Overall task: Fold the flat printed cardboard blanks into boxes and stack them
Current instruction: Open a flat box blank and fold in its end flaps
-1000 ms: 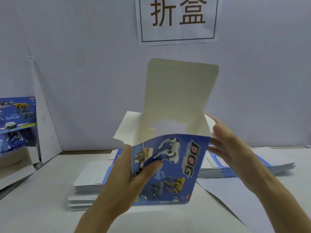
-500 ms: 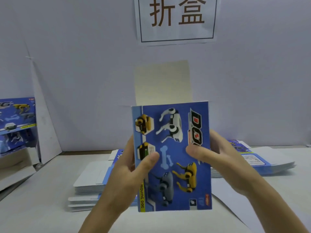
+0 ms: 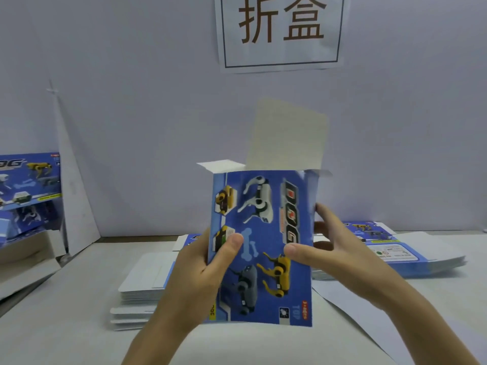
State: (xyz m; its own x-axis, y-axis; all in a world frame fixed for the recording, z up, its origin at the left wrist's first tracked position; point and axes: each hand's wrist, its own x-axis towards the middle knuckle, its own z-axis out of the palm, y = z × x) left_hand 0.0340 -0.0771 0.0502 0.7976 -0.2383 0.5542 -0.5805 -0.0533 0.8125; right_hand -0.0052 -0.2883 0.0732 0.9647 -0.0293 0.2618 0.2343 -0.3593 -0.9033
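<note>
A glossy blue rectangular cardboard box (image 3: 263,246), plain flaps up, stands upright between both hands: left hand (image 3: 200,270) and right hand (image 3: 334,254) fingers clamp its side edges, thumbs on the front.

Left hand (image 3: 200,270), right hand (image 3: 340,256) raised; thumbs front, fingers (image 3: 324,216) behind, pinching.

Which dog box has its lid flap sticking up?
The box gripped by the left hand and right hand: its pale lid flap stands upright. The blanks on the table lie flat in piles.
</note>
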